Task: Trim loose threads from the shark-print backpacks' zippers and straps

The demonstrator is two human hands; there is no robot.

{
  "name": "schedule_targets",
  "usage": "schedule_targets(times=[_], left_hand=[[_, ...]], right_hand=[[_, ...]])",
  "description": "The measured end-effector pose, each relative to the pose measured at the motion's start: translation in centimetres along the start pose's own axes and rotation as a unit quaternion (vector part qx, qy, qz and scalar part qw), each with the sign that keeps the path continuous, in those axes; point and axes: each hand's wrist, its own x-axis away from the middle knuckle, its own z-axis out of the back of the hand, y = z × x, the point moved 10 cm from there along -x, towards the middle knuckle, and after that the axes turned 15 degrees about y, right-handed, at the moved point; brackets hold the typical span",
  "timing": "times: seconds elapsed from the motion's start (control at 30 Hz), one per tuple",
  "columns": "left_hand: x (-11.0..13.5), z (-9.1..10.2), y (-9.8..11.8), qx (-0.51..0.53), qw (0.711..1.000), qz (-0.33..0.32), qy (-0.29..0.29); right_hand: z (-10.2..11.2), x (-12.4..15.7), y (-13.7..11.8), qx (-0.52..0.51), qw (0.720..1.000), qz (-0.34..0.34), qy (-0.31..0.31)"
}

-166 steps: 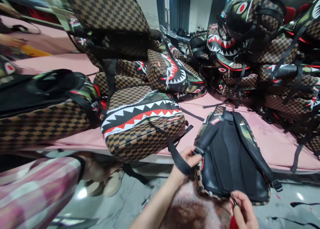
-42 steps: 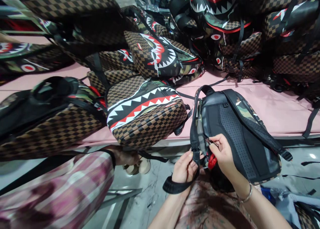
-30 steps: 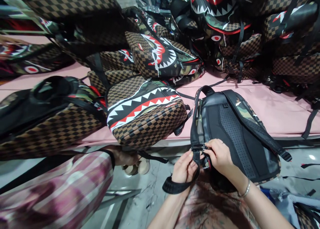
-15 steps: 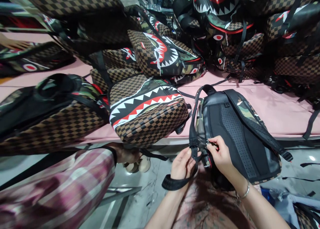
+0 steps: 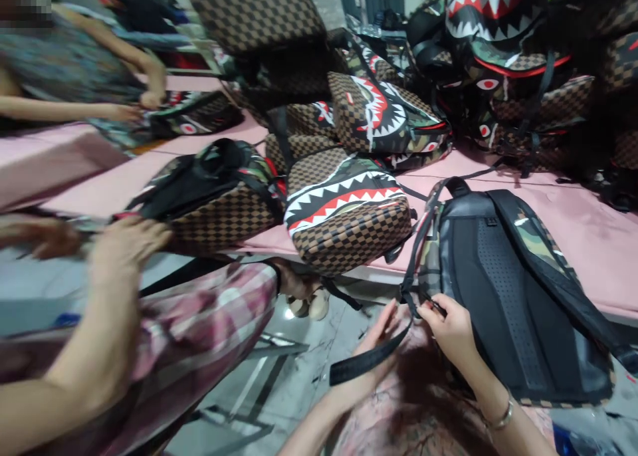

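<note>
A black-backed backpack (image 5: pixel 513 296) with camouflage and checkered sides leans at the table edge, its padded back facing up. One shoulder strap (image 5: pixel 421 243) hangs down its left side to a dark adjuster, and a loose webbing end (image 5: pixel 366 363) runs down and left across my left wrist. My left hand (image 5: pixel 379 340) lies behind that webbing, fingers stretched up beside the adjuster. Thumb and fingers of my right hand (image 5: pixel 448 326) pinch the lower strap just right of it; the exact piece is partly hidden by the fingers.
Shark-mouth checkered backpacks (image 5: pixel 349 210) lie along the pink table (image 5: pixel 583 243), with more stacked behind. To my left, a co-worker's arm (image 5: pixel 109 296) and plaid-clothed leg (image 5: pixel 214 330) are close. Another person (image 5: pixel 94 64) handles a bag across the table. Metal table legs (image 5: pixel 279 349) stand below.
The view has swung left, bringing two people's arms into sight. My left fingers have straightened from their pinch at the buckle. My right hand keeps its pinch on the strap.
</note>
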Motion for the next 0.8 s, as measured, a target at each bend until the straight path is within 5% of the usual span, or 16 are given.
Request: schedule_targets(times=[0.1, 0.27, 0.37, 0.43, 0.5, 0.57, 0.67, 0.8], left_hand=[[1.4, 3.1, 2.0, 0.119, 0.992, -0.007, 0.031], [1.0, 12.5, 7.5, 0.237, 0.934, -0.047, 0.263], [2.2, 17.0, 12.6, 0.288, 0.886, -0.138, 0.336], [3.6, 18.4, 15.5, 0.327, 0.857, -0.217, 0.334], [3.9, 17.3, 17.1, 0.345, 0.868, -0.250, 0.257], [3.2, 13.6, 16.5, 0.331, 0.912, -0.202, 0.134], [2.4, 6.2, 11.9, 0.259, 0.964, -0.046, -0.028], [3.9, -3.0, 3.3, 0.124, 0.959, 0.156, -0.200]], right_hand=[[-0.2, 0.3, -0.2, 0.041, 0.999, 0.029, -0.004], [0.6, 1.0, 0.1, 0.117, 0.991, 0.066, 0.008], [1.2, 1.2, 1.4, 0.137, 0.987, 0.078, 0.013], [1.1, 1.3, 2.1, 0.134, 0.988, 0.081, 0.000], [0.7, 1.4, 2.2, 0.117, 0.989, 0.086, -0.023], [0.3, 1.5, 1.6, 0.090, 0.992, 0.077, -0.043], [0.7, 1.9, -0.7, 0.024, 0.998, 0.026, -0.049], [0.3, 2.3, -5.1, -0.099, 0.991, -0.015, -0.084]])
